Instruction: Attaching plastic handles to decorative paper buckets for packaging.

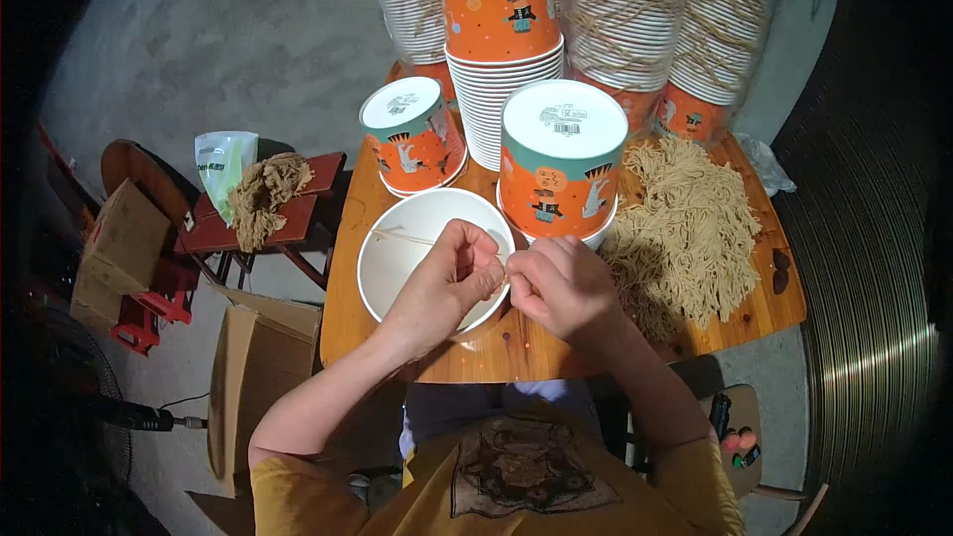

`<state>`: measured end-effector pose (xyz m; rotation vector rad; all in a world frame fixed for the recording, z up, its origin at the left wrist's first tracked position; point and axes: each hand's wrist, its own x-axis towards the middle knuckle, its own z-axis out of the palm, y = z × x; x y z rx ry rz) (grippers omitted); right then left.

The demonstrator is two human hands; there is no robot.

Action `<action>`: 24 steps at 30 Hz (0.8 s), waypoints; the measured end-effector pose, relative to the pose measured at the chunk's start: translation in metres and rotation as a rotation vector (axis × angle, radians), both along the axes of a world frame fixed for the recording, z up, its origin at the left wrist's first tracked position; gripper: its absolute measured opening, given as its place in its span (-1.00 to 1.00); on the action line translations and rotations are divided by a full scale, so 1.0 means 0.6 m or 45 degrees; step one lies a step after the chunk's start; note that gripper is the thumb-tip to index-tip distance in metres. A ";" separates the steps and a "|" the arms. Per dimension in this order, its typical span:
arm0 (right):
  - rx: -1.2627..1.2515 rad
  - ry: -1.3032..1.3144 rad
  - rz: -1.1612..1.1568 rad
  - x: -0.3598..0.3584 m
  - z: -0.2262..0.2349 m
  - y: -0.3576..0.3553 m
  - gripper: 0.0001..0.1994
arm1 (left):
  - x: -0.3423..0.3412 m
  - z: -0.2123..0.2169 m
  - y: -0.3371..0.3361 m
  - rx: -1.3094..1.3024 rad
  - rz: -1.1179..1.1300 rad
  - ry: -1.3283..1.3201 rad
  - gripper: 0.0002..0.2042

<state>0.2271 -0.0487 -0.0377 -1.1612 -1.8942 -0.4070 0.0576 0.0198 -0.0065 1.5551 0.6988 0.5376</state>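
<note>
An open white paper bucket [402, 258] stands upright on the round wooden table [496, 352]. My left hand [452, 273] rests over its right rim, fingers pinched on a thin beige string [402, 235] that runs across the bucket's mouth to the left rim. My right hand [561, 286] is close beside it, fingers curled and pinching the same string at the rim. Just right of my hands lies a heap of beige strings [690, 228].
Upside-down orange and teal buckets [558, 164] [412, 134] stand behind the white one, with tall nested stacks [501, 50] at the back. A red stool [283, 203] with a string bundle, cardboard boxes [253, 377] and a fan [69, 417] are on the left.
</note>
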 end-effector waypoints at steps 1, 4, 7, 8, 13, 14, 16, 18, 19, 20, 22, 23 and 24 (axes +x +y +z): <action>-0.164 0.120 0.040 -0.002 0.005 0.002 -0.78 | 0.000 -0.001 -0.001 0.042 -0.001 0.004 -0.84; -0.756 0.710 0.229 -0.001 0.001 0.007 -0.87 | -0.001 -0.004 -0.002 0.068 -0.010 -0.002 -0.84; -1.365 1.294 0.435 0.012 0.008 0.014 -0.94 | -0.003 -0.006 0.004 0.054 -0.023 -0.010 -0.84; -1.375 1.325 0.471 0.014 0.010 0.013 -0.95 | -0.003 -0.007 0.005 0.055 -0.030 -0.009 -0.84; -1.081 1.318 0.544 -0.003 0.000 -0.006 -0.93 | -0.002 -0.007 0.001 0.018 -0.025 -0.030 -0.84; -0.995 1.119 0.402 -0.010 0.015 -0.013 -0.92 | -0.003 -0.008 0.002 0.007 -0.003 -0.040 -0.84; -0.741 0.688 0.172 -0.008 0.010 -0.014 -0.91 | -0.004 -0.004 0.006 0.022 -0.016 -0.019 -0.84; -0.960 1.002 0.285 -0.004 -0.001 -0.010 -0.92 | 0.000 -0.002 0.005 -0.002 -0.034 -0.022 -0.85; -1.173 1.310 0.421 -0.003 -0.001 -0.006 -0.92 | -0.001 0.000 0.005 -0.003 -0.040 -0.018 -0.85; -1.280 1.277 0.469 0.006 0.014 -0.005 -0.86 | -0.002 0.004 0.006 -0.013 -0.053 -0.003 -0.85; -1.317 1.299 0.504 0.013 -0.001 -0.002 -0.84 | -0.001 0.007 0.005 -0.017 -0.067 0.011 -0.85; -1.358 1.315 0.539 0.015 -0.007 0.002 -0.82 | 0.001 0.006 0.002 0.032 -0.092 0.000 -0.85; -1.352 1.314 0.540 0.016 -0.009 0.002 -0.82 | 0.002 0.006 0.001 0.081 -0.117 -0.012 -0.85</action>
